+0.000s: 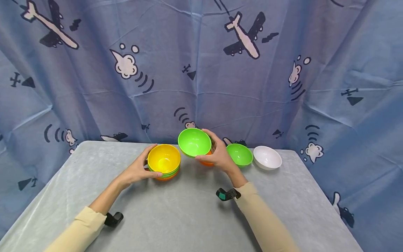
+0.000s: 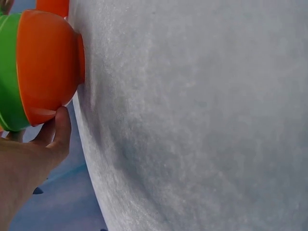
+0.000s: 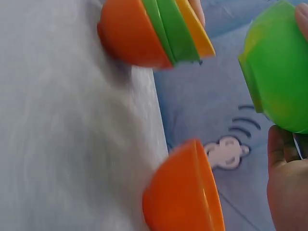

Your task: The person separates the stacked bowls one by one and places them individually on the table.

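My left hand (image 1: 135, 170) holds a stack of bowls from its left side, thumb at the front and fingers behind. On top of the stack is a yellow bowl (image 1: 164, 159), over green bowls (image 3: 175, 33) and an orange bowl (image 2: 50, 67) that sits at the bottom on the table. Up in the air to the right of the stack, my right hand (image 1: 218, 154) grips a green bowl (image 1: 194, 141) by its right side. That bowl tilts so its inside faces the head camera. Another orange bowl (image 3: 178, 197) stands on the table, partly hidden behind the right hand in the head view.
Right of the right hand, a green bowl (image 1: 240, 155) and a white bowl (image 1: 267, 158) stand side by side near the back edge of the grey-covered table (image 1: 176, 217). A blue curtain (image 1: 163, 70) printed with planes hangs behind the table.
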A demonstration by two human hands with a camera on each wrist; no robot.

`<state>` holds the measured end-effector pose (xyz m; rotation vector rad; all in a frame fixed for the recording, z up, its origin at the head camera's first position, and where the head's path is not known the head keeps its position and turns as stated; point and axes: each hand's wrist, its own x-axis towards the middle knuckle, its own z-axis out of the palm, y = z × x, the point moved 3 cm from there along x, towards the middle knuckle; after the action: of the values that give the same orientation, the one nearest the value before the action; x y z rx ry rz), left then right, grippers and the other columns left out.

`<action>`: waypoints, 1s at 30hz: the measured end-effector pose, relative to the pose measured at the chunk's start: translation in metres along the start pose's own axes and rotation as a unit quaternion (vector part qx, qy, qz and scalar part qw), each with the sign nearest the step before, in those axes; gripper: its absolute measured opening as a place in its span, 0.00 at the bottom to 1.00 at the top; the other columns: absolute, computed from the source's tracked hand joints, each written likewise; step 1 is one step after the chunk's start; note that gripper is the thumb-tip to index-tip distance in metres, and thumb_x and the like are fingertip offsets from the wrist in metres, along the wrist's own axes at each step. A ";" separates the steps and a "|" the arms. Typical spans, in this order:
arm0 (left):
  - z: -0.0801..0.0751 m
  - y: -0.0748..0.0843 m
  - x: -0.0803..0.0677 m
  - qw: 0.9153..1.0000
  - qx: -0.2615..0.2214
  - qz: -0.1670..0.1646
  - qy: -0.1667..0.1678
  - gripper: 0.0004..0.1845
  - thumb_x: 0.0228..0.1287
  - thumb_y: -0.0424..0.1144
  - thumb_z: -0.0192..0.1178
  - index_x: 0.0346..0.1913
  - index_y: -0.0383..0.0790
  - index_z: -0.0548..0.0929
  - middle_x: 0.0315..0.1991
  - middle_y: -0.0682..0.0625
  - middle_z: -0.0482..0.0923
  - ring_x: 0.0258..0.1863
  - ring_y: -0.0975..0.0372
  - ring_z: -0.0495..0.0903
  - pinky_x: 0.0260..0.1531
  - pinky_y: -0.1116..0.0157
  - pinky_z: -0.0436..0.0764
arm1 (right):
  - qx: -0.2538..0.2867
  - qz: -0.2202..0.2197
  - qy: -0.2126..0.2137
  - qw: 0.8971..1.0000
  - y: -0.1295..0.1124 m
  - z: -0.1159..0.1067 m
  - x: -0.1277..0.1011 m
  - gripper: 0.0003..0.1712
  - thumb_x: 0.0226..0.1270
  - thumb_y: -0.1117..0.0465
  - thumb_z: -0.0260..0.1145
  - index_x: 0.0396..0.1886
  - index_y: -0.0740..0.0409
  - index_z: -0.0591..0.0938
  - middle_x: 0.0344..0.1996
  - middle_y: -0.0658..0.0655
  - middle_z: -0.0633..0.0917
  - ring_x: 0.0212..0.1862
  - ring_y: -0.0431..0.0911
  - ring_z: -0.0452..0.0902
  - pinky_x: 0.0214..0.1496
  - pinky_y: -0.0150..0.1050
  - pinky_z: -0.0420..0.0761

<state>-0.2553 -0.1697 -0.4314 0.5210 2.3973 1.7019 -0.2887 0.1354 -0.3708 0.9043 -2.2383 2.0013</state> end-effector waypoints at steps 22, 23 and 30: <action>0.000 0.002 0.000 1.000 -0.004 -0.008 -0.001 0.56 0.57 0.40 0.78 0.82 0.48 0.50 0.76 0.41 0.54 0.72 0.39 0.59 0.65 0.38 0.63 | -0.091 0.054 0.100 0.989 0.018 -0.140 -0.069 0.56 0.52 0.77 0.78 0.79 0.63 0.59 0.71 0.65 0.65 0.69 0.49 0.63 0.65 0.28 0.67; 0.000 0.002 0.000 1.000 -0.004 -0.008 -0.001 0.56 0.57 0.40 0.78 0.82 0.48 0.50 0.76 0.41 0.54 0.72 0.39 0.59 0.65 0.38 0.63 | -0.095 0.055 0.103 0.989 0.017 -0.147 -0.073 0.56 0.53 0.77 0.78 0.79 0.63 0.59 0.71 0.65 0.65 0.69 0.48 0.64 0.65 0.28 0.68; -0.001 0.000 0.001 1.000 -0.003 -0.004 -0.002 0.56 0.58 0.40 0.78 0.82 0.49 0.50 0.76 0.41 0.54 0.72 0.39 0.59 0.65 0.38 0.63 | -0.126 0.060 0.115 0.983 0.016 -0.185 -0.097 0.55 0.55 0.77 0.77 0.79 0.63 0.58 0.69 0.60 0.66 0.66 0.40 0.65 0.62 0.24 0.68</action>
<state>-0.2563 -0.1701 -0.4312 0.5137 2.3873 1.7033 -0.2822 0.3438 -0.3873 0.4986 -2.3877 1.7042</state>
